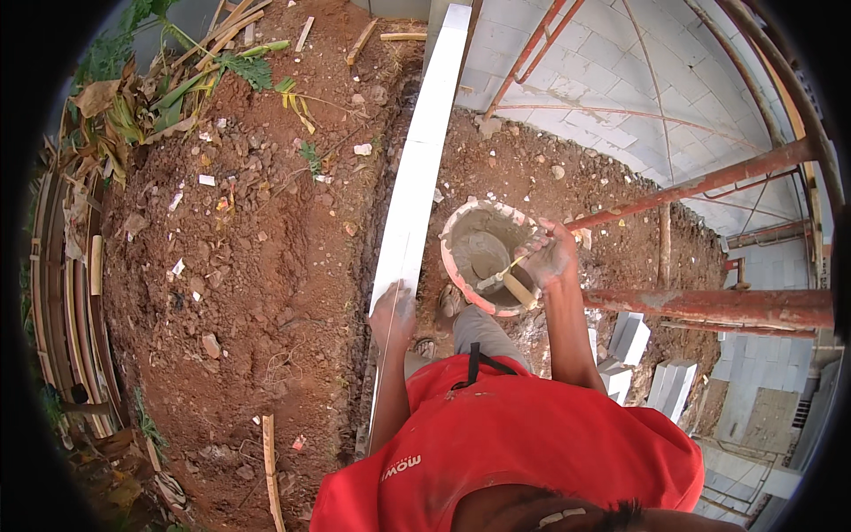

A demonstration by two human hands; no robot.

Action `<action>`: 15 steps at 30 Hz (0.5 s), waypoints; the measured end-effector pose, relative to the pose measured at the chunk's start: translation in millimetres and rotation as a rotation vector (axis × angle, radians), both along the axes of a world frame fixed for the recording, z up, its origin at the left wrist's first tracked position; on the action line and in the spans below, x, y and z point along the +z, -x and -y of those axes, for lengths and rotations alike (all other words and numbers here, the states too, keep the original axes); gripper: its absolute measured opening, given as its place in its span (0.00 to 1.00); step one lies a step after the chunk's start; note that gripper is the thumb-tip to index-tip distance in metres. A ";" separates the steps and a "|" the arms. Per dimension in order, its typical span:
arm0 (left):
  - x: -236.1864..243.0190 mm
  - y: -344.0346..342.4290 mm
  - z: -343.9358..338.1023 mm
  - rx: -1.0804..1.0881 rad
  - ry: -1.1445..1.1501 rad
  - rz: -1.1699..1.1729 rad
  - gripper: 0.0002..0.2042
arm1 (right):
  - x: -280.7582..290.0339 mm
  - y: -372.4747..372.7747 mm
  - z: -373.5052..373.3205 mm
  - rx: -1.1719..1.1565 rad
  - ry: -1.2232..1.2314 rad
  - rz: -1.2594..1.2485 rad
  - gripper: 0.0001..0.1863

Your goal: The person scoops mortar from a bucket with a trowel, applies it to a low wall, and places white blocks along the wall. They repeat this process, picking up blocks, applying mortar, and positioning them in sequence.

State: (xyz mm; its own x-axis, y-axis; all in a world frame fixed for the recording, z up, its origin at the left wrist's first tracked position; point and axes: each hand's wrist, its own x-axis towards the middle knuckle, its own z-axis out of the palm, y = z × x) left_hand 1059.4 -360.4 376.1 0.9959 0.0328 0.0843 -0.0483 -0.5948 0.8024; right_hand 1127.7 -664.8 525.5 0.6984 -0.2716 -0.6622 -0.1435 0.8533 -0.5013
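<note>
Resting the left hand [393, 312] on the near end of one long row of smooth, flat white blocks [425, 160], with at least three set end to end and thin lines between them. Bringing the right hand [551, 257] to the right edge of one round bucket [449, 257], pinkish and crusty at the rim. Seeing thick, wet, gray mortar [483, 253] in the bucket, just right of the row and in front of the knees. Seeing one trowel [519, 291] there too, with a fat wooden handle close to the rim.

Reaching forward with both forearms, left beside the row, right tipped inward at the wrist. Bending the left fingers close together on the block. Curling the right fingers by the rim; cannot tell if clamped on it or on the trowel. Standing on lumpy red-brown dirt [239, 310]. Seeing at least three boxy loose blocks [628, 339] past the right arm, near a thick, rusty red pole [709, 308].
</note>
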 end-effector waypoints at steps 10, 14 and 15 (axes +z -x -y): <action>18.3 -35.4 29.2 0.237 -0.015 -0.140 0.14 | -74.5 -108.7 65.6 -0.085 0.081 -0.262 0.08; 18.4 -71.5 33.7 0.212 -0.005 -0.164 0.17 | -91.7 -159.2 76.1 -0.139 -0.033 -0.224 0.06; 17.7 -77.8 37.4 0.211 -0.049 -0.149 0.18 | -93.2 -164.2 82.4 -0.167 -0.071 -0.210 0.05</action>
